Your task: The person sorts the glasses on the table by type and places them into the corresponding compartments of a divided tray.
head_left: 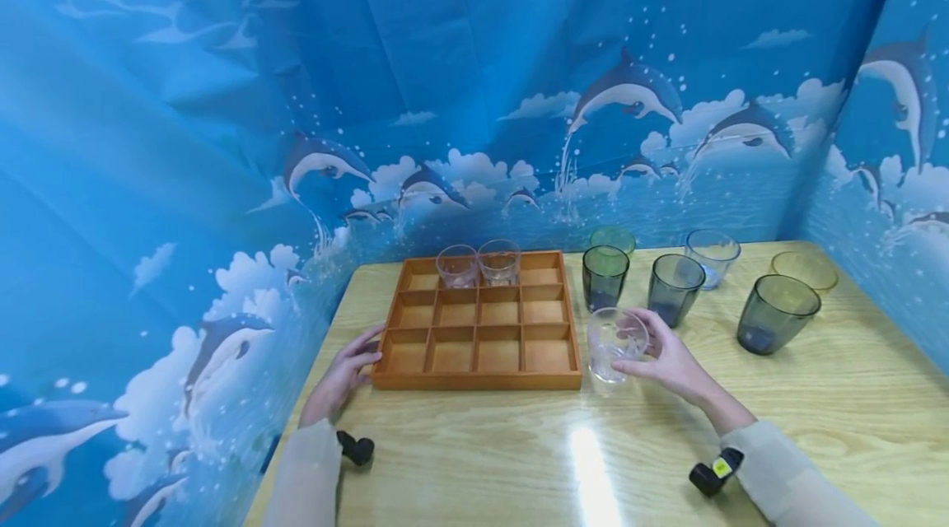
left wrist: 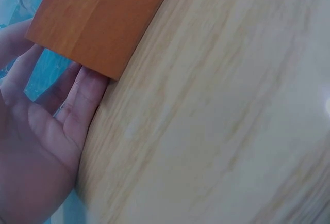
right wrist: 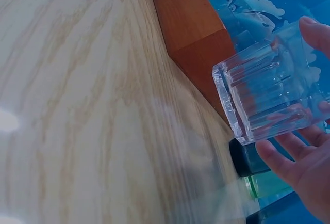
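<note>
My right hand [head_left: 670, 358] grips a clear drinking glass [head_left: 617, 346] between thumb and fingers, just right of a wooden compartment box [head_left: 474, 381]. In the right wrist view the clear glass [right wrist: 268, 90] appears raised off the table, its base toward the box's corner. My left hand [head_left: 344, 375] rests against the left side of the box, fingers loosely extended; in the left wrist view the fingers [left wrist: 85, 92] touch its corner. Two clear glasses, one left [head_left: 457, 268] and one right [head_left: 500, 263], stand in the two middle compartments of the back row.
Right of the box stand dark grey glasses [head_left: 605, 280] [head_left: 675, 288] [head_left: 777, 313], a green glass [head_left: 614, 239], a light blue glass [head_left: 712, 259] and an amber glass [head_left: 808, 270]. A dolphin-print curtain [head_left: 474, 99] borders the wooden table [head_left: 474, 453] at the back and sides.
</note>
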{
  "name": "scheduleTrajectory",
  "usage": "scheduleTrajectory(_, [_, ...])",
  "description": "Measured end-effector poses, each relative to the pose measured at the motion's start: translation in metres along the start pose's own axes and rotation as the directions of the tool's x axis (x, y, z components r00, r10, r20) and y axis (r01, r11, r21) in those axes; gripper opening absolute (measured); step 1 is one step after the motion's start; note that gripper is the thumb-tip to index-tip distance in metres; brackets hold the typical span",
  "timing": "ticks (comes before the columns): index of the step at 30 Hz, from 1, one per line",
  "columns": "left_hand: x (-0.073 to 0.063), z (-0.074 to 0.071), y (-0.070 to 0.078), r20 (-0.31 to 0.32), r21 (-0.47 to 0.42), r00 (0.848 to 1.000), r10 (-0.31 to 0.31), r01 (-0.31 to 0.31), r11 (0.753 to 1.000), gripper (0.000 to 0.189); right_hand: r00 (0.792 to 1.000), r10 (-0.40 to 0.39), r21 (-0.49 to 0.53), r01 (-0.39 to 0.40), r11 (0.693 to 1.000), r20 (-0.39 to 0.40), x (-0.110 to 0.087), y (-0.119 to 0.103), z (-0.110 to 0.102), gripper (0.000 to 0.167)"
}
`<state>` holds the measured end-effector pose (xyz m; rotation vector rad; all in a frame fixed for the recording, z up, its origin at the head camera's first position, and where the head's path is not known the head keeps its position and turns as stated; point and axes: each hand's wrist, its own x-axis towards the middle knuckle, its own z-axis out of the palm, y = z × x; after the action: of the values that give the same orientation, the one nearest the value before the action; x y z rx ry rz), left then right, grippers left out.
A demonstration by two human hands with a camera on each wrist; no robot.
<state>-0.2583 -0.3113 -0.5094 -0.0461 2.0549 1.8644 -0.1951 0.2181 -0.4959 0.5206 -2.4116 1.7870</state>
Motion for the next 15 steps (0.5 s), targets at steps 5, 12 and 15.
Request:
scheduleTrajectory(5, [0.006, -0.003, -0.010, -0.025, 0.005, 1.000, 0.016, -0.016, 1.000, 0.057, 1.000, -0.018, 0.007, 0.018, 1.000, -0.012, 0.004, -0.003, 0.002, 0.077])
scheduleTrajectory(12, [0.008, -0.003, -0.013, -0.041, 0.006, 0.999, 0.023, -0.023, 1.000, 0.055, 0.998, -0.054, 0.016, 0.055, 0.998, -0.024, 0.010, -0.007, 0.004, 0.075])
scheduleTrajectory(15, [0.007, -0.004, -0.012, -0.043, 0.009, 0.999, 0.019, -0.019, 1.000, 0.054, 0.997, -0.066, 0.021, 0.067, 0.998, -0.029, 0.013, -0.010, 0.004, 0.075])
